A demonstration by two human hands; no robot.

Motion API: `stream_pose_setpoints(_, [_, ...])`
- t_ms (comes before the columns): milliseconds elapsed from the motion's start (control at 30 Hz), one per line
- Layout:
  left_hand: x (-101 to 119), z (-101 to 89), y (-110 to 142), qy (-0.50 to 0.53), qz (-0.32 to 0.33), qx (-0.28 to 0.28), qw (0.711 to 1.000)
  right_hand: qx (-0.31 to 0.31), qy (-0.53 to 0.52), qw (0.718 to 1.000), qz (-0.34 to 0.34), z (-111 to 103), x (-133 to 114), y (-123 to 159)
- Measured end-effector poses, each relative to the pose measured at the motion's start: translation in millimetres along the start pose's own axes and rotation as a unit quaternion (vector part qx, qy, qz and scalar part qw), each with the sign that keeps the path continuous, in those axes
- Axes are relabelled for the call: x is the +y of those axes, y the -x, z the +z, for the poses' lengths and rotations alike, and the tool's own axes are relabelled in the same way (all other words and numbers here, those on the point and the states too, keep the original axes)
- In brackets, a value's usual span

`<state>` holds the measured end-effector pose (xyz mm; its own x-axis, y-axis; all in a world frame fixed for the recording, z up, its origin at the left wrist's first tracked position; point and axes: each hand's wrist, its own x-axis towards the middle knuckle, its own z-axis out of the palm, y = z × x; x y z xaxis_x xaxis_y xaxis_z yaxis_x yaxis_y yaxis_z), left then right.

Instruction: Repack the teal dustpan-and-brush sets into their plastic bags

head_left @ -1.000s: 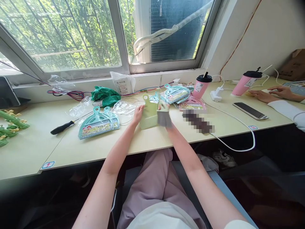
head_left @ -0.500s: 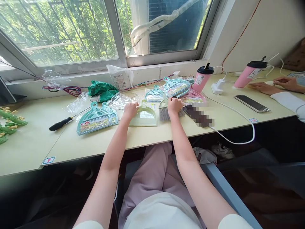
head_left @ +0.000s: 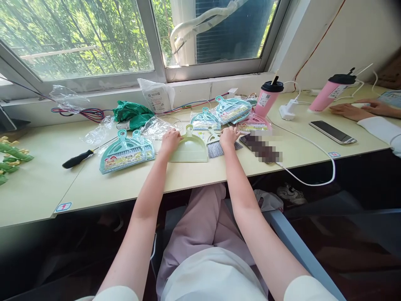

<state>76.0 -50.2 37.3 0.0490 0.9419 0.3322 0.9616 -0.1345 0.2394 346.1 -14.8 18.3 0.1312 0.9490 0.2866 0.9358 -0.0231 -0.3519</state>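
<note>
A pale green dustpan (head_left: 189, 151) lies on the table with its straight edge toward me. My left hand (head_left: 171, 141) is closed on its left side. Just to the right is a small hand brush (head_left: 214, 149) with grey bristles, its handle loop at the upper left. My right hand (head_left: 229, 137) is closed over the brush's right part and hides the middle of it. Bristle tips show on both sides of that hand. Left of my left hand lie plastic-wrapped turquoise dustpan sets (head_left: 127, 154); more turquoise sets (head_left: 233, 110) and a pink set (head_left: 254, 124) lie behind my right hand.
A screwdriver (head_left: 77, 159), green crumpled wrap (head_left: 134, 115) and clear plastic (head_left: 156, 127) lie leftward. A partly blurred phone (head_left: 261, 148) with a white cable, a pink cup (head_left: 268, 99) and a charger (head_left: 288, 110) stand rightward. Another person's hands (head_left: 347, 112) rest near a second phone (head_left: 332, 132).
My right hand looks flatter, its fingers less tightly curled, and more of the brush's handle loop shows. The dustpan and my left hand stay nearly in place. The whole view has shifted slightly.
</note>
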Motion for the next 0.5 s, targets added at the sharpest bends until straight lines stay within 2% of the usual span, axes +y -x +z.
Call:
stream_pose_setpoints(100, [-4,-4.6,-5,0.113,-0.033,0.069,0.991,0.037,-0.063,0.996,0.059,-2,-3,-3])
stream_pose_setpoints(200, [-13,-8.4,-12,0.243,-0.072,0.158,0.954,0.098,-0.179,0.978,0.048,-6,-8,-6])
stream_pose_setpoints(267, [-22,-9.5,-16,0.330,-0.100,0.197,0.918,0.159,-0.274,0.949,0.016,-8,-10,-10])
stream_pose_setpoints(367, [-37,-9.3,-21,0.416,-0.141,0.246,0.864,0.262,-0.375,0.889,-0.030,-8,-9,-15])
stream_pose_setpoints(433, [-44,-8.6,-23,0.438,-0.148,0.284,0.840,0.314,-0.412,0.855,-0.034,-8,-6,-19])
stream_pose_setpoints(500, [-48,-7.6,-25,0.445,-0.133,0.313,0.828,0.332,-0.443,0.833,-0.023,-7,-3,-23])
